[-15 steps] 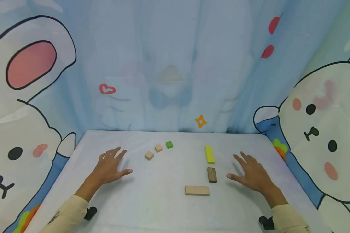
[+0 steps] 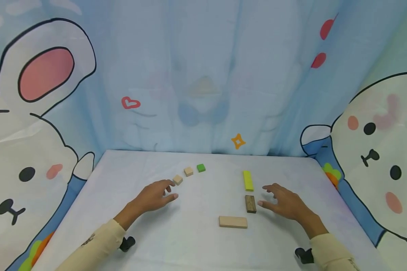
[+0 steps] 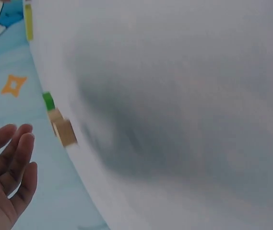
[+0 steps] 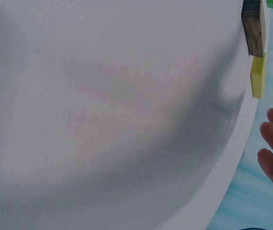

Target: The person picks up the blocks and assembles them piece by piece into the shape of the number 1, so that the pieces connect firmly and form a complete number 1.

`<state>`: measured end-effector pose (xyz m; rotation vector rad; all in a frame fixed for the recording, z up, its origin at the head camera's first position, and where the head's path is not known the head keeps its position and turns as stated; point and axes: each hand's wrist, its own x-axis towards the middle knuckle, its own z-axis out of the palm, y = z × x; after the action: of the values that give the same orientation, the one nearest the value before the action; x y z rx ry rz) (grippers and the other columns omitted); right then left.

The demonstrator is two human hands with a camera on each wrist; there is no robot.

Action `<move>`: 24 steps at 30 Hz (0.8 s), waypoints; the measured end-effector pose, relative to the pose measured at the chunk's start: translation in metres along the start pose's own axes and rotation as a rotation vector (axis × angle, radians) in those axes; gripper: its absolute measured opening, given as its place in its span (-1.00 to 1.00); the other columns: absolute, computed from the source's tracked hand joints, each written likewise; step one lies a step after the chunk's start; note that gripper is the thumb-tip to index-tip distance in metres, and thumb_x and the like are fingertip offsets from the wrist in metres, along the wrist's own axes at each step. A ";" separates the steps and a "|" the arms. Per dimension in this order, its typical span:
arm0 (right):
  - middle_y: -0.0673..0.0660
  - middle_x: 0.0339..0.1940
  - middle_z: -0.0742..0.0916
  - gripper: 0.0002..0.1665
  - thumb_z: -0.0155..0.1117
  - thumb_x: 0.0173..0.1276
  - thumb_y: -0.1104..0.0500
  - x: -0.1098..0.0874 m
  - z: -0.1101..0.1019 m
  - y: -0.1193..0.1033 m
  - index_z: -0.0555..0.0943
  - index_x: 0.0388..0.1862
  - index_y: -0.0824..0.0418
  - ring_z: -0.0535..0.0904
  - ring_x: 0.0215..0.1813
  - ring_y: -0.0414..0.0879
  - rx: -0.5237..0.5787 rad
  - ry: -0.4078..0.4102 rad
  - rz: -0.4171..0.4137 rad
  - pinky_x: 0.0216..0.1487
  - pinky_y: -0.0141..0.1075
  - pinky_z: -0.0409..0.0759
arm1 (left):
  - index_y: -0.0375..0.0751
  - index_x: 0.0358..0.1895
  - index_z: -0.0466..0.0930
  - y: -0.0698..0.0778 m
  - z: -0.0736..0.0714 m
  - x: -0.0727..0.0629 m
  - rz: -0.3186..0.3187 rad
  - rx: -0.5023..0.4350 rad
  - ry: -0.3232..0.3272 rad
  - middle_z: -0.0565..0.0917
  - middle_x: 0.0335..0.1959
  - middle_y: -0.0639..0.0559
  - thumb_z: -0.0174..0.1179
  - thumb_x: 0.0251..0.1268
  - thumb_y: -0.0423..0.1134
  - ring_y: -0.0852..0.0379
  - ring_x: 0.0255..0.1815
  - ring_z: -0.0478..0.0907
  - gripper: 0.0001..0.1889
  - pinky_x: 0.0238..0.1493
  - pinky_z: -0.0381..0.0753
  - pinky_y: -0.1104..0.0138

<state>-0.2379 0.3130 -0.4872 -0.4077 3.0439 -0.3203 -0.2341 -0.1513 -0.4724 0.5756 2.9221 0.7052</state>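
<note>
Six wooden pieces lie on one white table [image 2: 190, 248]: three small cubes toward the left and three flat blocks toward the right. The green cube [image 2: 201, 168] is closest to the far edge; the two plain cubes, a farther plain cube [image 2: 188, 171] and a nearer plain cube [image 2: 178, 180], run in a slanting line from it toward the left edge, each apart from the next. Of the three blocks, the yellow block [image 2: 248, 181] points at the far edge, the dark brown block [image 2: 250, 204] lies just on its near side, and the light wood block [image 2: 233, 222] lies crosswise, nearest the near edge. Two hands reach in over the table, each from a beige sleeve. The left hand [image 2: 156, 196] has loosely bent fingers, its thumb apart, and holds nothing; its fingertips are just beside the nearer plain cube. The right hand [image 2: 285, 203] is likewise relaxed, half spread, holding nothing, on the right-edge side of the yellow and dark brown blocks, thumb near the latter. One printed curtain [image 2: 203, 49] hangs behind the far edge.
</note>
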 end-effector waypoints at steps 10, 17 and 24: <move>0.06 -0.17 0.72 -0.13 0.39 0.20 -0.36 0.009 0.002 -0.010 0.53 0.28 0.20 0.58 -0.19 -0.07 0.042 -0.097 -0.023 -0.13 -0.01 0.63 | -0.09 0.07 0.64 0.048 0.039 0.024 0.154 -0.075 -0.151 0.68 -0.24 0.18 0.20 0.43 0.09 0.33 -0.34 0.51 -0.62 -0.29 0.52 0.41; 0.02 -0.15 0.71 -0.07 0.44 0.15 -0.35 0.014 0.008 -0.012 0.49 0.33 0.19 0.58 -0.12 -0.07 0.055 -0.148 -0.022 -0.06 0.01 0.63 | -0.07 0.11 0.62 0.080 0.060 0.035 0.199 -0.054 -0.191 0.68 -0.26 0.21 0.20 0.43 0.09 0.35 -0.36 0.51 -0.62 -0.29 0.51 0.42; 0.03 -0.08 0.70 -0.06 0.53 0.11 -0.25 0.014 0.007 -0.018 0.47 0.36 0.20 0.56 -0.07 -0.05 0.079 -0.194 0.007 0.01 0.05 0.61 | -0.02 0.16 0.59 0.100 0.079 0.036 0.248 0.056 -0.211 0.68 -0.23 0.21 0.28 0.35 0.09 0.36 -0.27 0.52 -0.57 -0.23 0.53 0.42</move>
<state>-0.2461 0.2912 -0.4909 -0.3980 2.8327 -0.3754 -0.2203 -0.0220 -0.4965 0.9678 2.7089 0.5467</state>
